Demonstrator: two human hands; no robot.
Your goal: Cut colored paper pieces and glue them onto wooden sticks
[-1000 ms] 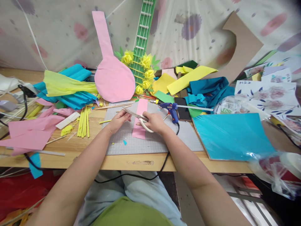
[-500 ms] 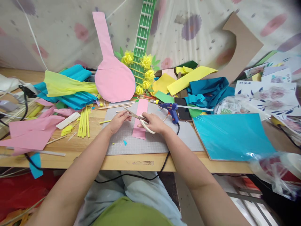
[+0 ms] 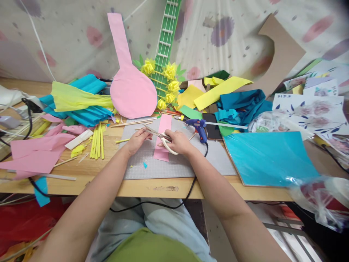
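Scissors (image 3: 163,136): metal, smooth plastic. Pink strip (image 3: 165,123): matt paper. Glue gun (image 3: 200,127): plastic. Cutting mat (image 3: 160,170): smooth, matt. Bench (image 3: 110,149): wood, scuffed front. Blue sheet (image 3: 269,158): glossy. Bag (image 3: 319,198): shiny clear plastic.

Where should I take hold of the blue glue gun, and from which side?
Probably the glue gun's handle, from the near side: it slants that way, while the barrel points left and the glue stick juts right. Mind the cord at its base.
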